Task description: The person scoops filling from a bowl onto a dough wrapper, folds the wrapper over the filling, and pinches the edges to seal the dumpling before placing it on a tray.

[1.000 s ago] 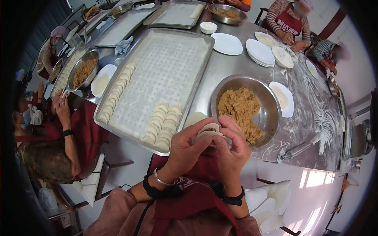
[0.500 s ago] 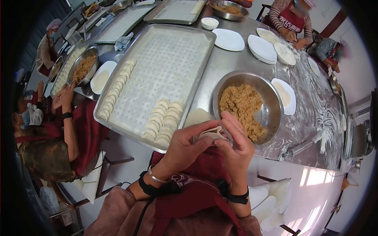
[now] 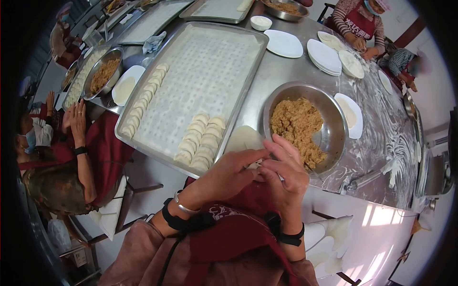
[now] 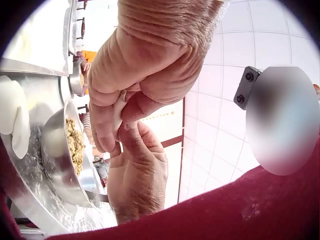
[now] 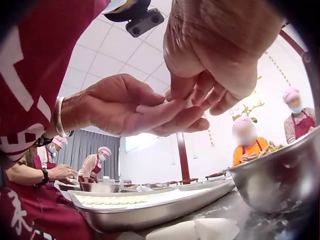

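Both hands meet in front of the apron. A small dumpling (image 3: 256, 164) (image 4: 118, 114), mostly hidden by fingers, is pinched between them. The left hand (image 3: 226, 176) (image 4: 150, 65) curls its fingers and thumb round one side. On the other side the right hand (image 3: 286, 176) (image 5: 220, 55) presses with thumb and fingertips. Just beyond the hands lie round dough wrappers (image 3: 243, 138) on the table. A steel bowl (image 3: 338, 128) holding brown filling (image 3: 296, 125) stands right of them. The large tray (image 3: 238, 102) holds rows of dumplings (image 3: 202, 138) at its near end and left side.
White plates (image 3: 324, 56) and a flour bowl (image 3: 261, 23) stand at the back right. Flour covers the table's right part (image 3: 381, 128). More trays (image 3: 217, 10) lie at the back. A neighbouring person (image 3: 62, 176) sits at the left; others work across the table.
The dumpling was held with filling showing in its opening; now the fingers have closed over it and mostly hide it. The right fingers have moved nearer the left ones.
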Action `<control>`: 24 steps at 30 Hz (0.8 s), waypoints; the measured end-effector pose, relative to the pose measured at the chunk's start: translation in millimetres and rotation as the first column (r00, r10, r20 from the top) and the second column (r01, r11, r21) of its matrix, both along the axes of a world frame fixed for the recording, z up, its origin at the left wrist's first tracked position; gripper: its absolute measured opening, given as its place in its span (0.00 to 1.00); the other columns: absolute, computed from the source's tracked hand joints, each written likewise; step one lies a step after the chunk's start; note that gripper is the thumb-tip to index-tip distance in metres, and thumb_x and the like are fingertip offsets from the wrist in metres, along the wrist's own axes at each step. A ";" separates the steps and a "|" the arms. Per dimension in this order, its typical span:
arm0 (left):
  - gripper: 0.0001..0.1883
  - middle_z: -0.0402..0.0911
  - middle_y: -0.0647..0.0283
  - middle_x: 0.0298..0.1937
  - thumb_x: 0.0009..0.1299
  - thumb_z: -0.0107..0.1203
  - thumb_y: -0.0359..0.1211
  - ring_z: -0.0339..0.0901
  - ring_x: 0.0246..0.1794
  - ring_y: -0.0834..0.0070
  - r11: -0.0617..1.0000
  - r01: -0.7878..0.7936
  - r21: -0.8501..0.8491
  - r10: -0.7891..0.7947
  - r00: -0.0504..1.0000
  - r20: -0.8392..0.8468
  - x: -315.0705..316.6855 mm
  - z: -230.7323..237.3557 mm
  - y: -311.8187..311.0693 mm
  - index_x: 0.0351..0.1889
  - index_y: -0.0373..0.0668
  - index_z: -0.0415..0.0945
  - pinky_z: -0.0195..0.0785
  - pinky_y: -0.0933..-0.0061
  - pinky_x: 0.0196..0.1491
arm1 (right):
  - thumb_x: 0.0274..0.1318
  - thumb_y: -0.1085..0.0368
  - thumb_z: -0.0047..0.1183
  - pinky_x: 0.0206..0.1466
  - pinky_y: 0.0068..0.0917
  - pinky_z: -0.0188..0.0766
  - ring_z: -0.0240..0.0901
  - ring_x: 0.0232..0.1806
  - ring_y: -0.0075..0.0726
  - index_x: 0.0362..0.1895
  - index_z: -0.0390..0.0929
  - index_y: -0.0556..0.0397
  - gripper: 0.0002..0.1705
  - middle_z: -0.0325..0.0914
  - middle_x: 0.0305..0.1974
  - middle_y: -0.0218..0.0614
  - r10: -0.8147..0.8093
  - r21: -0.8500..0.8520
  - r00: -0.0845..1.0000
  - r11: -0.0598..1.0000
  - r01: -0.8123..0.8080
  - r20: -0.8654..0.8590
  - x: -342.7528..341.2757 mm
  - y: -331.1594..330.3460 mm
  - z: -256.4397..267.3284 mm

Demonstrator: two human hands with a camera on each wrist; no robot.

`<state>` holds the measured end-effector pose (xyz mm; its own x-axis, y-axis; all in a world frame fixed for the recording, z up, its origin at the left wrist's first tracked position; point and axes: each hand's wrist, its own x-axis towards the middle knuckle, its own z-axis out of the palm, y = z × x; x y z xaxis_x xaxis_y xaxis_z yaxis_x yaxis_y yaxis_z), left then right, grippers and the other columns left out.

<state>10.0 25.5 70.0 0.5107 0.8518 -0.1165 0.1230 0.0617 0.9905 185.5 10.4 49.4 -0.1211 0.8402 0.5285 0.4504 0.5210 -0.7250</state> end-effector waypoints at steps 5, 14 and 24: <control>0.31 0.80 0.59 0.55 0.66 0.50 0.21 0.76 0.51 0.80 0.997 -0.009 -0.072 0.015 0.996 0.083 -0.2 -3.1 0.7 0.71 0.37 0.62 0.72 0.76 0.51 | 0.38 0.74 0.66 0.62 0.42 0.69 0.71 0.63 0.55 0.39 0.85 0.57 0.17 0.79 0.55 0.45 -0.025 -0.081 0.999 0.996 0.028 0.037 -1.6 0.0 12.2; 0.26 0.77 0.56 0.58 0.70 0.54 0.23 0.75 0.58 0.71 0.966 -0.082 -0.243 0.178 0.898 0.403 4.8 -6.8 -6.9 0.68 0.33 0.64 0.74 0.69 0.58 | 0.53 0.75 0.60 0.66 0.41 0.65 0.69 0.65 0.51 0.41 0.80 0.63 0.10 0.74 0.59 0.52 -0.116 -0.316 0.809 0.945 -0.089 -0.576 -6.7 -4.9 -1.3; 0.23 0.77 0.56 0.58 0.75 0.51 0.26 0.75 0.59 0.71 0.951 -0.218 -0.221 0.300 0.828 0.474 19.0 -14.1 -11.1 0.67 0.31 0.64 0.72 0.67 0.61 | 0.53 0.76 0.61 0.64 0.41 0.67 0.72 0.61 0.51 0.40 0.80 0.61 0.09 0.78 0.54 0.51 -0.159 -0.224 0.818 0.974 0.038 -0.553 -20.7 -3.1 -1.3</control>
<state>29.0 14.4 55.9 0.2971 0.9538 -0.0455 -0.4240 0.1745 0.8887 164.9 7.2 48.1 0.2364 0.9233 0.3027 -0.0279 0.3179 -0.9477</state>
